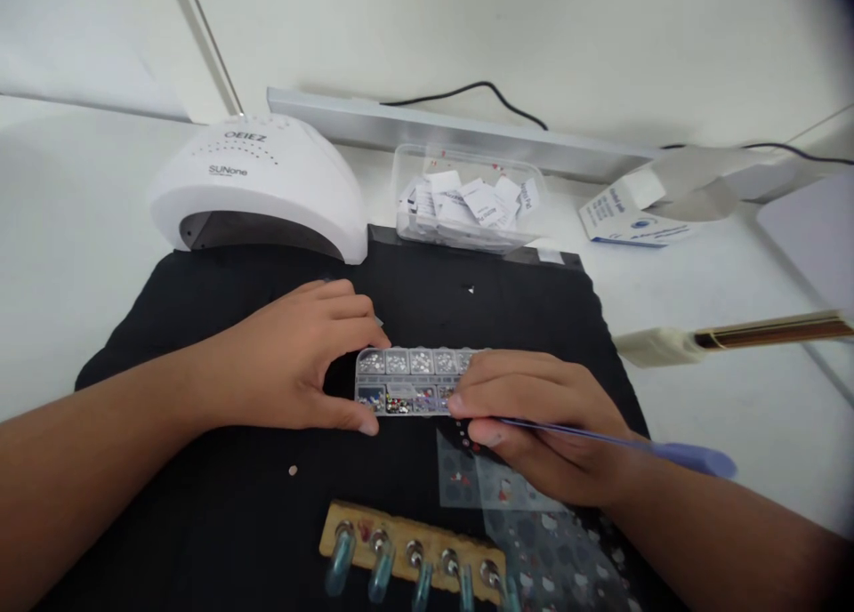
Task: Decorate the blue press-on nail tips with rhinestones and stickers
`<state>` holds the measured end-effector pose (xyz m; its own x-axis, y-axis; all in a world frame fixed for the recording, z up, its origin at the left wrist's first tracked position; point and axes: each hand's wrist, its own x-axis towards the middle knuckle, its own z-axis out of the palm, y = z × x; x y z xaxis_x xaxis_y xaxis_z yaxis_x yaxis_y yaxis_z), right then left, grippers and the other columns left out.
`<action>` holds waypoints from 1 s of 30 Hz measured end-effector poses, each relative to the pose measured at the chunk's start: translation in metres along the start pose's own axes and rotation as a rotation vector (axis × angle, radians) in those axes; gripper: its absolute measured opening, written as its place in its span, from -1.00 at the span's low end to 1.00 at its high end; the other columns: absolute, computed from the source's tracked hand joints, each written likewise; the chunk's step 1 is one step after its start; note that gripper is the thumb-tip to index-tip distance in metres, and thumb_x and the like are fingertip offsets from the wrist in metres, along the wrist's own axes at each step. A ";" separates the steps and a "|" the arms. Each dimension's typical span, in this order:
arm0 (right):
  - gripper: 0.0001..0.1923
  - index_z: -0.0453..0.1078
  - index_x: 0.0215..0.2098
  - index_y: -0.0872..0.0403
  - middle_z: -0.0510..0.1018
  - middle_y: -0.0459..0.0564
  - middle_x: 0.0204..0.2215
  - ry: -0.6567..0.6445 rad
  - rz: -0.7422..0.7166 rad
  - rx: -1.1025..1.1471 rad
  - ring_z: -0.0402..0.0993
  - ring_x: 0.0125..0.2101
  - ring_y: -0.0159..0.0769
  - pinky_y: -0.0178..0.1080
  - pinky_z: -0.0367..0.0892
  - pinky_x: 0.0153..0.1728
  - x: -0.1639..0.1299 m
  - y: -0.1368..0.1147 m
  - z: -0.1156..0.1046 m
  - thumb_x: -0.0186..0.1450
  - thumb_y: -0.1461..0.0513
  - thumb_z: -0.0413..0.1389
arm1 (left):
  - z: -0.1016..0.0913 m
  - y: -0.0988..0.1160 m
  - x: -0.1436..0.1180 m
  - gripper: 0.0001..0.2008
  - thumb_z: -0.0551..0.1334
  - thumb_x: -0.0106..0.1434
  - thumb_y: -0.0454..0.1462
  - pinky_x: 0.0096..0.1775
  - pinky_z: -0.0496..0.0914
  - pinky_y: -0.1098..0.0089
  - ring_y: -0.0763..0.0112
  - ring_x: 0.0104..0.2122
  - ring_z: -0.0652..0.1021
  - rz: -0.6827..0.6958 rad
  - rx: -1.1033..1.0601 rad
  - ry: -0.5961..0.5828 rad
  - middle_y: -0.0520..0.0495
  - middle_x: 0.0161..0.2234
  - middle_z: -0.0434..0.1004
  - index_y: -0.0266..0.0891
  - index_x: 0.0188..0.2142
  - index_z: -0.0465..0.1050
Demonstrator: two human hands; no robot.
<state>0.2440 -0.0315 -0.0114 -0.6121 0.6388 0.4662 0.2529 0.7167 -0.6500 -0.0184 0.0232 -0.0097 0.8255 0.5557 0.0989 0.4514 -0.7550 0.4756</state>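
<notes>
A clear compartment case of rhinestones (pixel 422 381) lies on the black mat, with silvery stones in its far row and coloured ones in the near row. My left hand (pixel 313 354) holds its left end between thumb and forefinger. Over the case's right end, my right hand (pixel 547 407) is closed round a slim purple tool (pixel 694 459), thick end toward my wrist; its tip is hidden. Closer to me, a wooden stand (pixel 393 545) carries several glittery teal nail tips (pixel 380 576). Clear sticker sheets (pixel 553 550) lie partly beneath my right forearm.
A white nail lamp (pixel 267 181) stands at the back left of the black mat (pixel 200 505). Behind the mat are a plastic box of white packets (pixel 467 203) and an opened carton (pixel 633 207). A flat brush (pixel 667 345) lies at right. One small piece (pixel 293 471) rests on the mat.
</notes>
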 end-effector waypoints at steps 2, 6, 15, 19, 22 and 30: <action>-0.88 0.42 -0.14 0.01 0.61 -0.05 -0.40 -0.001 -0.005 -0.005 0.54 -0.39 -0.35 -0.32 0.50 -0.35 0.000 0.000 0.000 0.40 0.28 0.06 | 0.000 0.000 0.000 -0.49 0.34 0.10 0.15 -0.15 0.31 0.22 0.22 -0.25 0.46 0.004 0.000 0.001 -0.05 -0.25 0.49 -0.14 -0.13 0.48; -0.88 0.43 -0.15 0.01 0.60 -0.04 -0.40 -0.003 -0.007 -0.001 0.54 -0.39 -0.34 -0.29 0.51 -0.32 0.000 0.000 0.000 0.41 0.25 0.05 | 0.000 0.001 0.000 -0.50 0.33 0.10 0.16 -0.13 0.32 0.20 0.21 -0.24 0.46 -0.017 -0.006 -0.008 -0.04 -0.24 0.49 -0.12 -0.14 0.49; -0.87 0.44 -0.14 0.00 0.62 -0.05 -0.40 -0.016 0.015 -0.009 0.57 -0.39 -0.33 -0.29 0.52 -0.32 0.001 0.000 -0.001 0.39 0.27 0.07 | 0.001 0.000 0.000 -0.50 0.35 0.09 0.15 -0.14 0.32 0.18 0.19 -0.24 0.47 -0.020 -0.014 0.000 -0.05 -0.24 0.50 -0.11 -0.14 0.48; -0.86 0.43 -0.13 0.01 0.62 -0.06 -0.40 -0.011 0.010 -0.004 0.57 -0.39 -0.34 -0.31 0.51 -0.32 0.002 0.000 0.000 0.38 0.30 0.08 | 0.001 0.000 0.000 -0.50 0.35 0.09 0.15 -0.16 0.30 0.20 0.20 -0.25 0.46 -0.011 -0.018 0.005 -0.05 -0.25 0.50 -0.12 -0.14 0.48; -0.86 0.44 -0.13 0.02 0.62 -0.06 -0.40 -0.006 0.001 0.009 0.56 -0.39 -0.34 -0.31 0.51 -0.32 0.002 0.000 0.000 0.38 0.31 0.09 | 0.001 0.000 0.000 -0.50 0.35 0.08 0.16 -0.15 0.30 0.19 0.19 -0.24 0.46 -0.036 -0.033 -0.005 -0.05 -0.24 0.51 -0.11 -0.14 0.48; -0.88 0.43 -0.15 0.03 0.62 -0.06 -0.39 -0.006 -0.010 0.008 0.56 -0.38 -0.36 -0.32 0.51 -0.29 0.002 0.002 0.000 0.39 0.30 0.08 | 0.001 -0.001 -0.001 -0.50 0.34 0.11 0.15 -0.13 0.30 0.21 0.20 -0.23 0.46 -0.013 -0.019 0.000 -0.04 -0.23 0.50 -0.12 -0.13 0.48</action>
<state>0.2430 -0.0292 -0.0120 -0.6187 0.6303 0.4691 0.2413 0.7206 -0.6500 -0.0186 0.0228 -0.0113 0.8197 0.5653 0.0926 0.4554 -0.7411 0.4934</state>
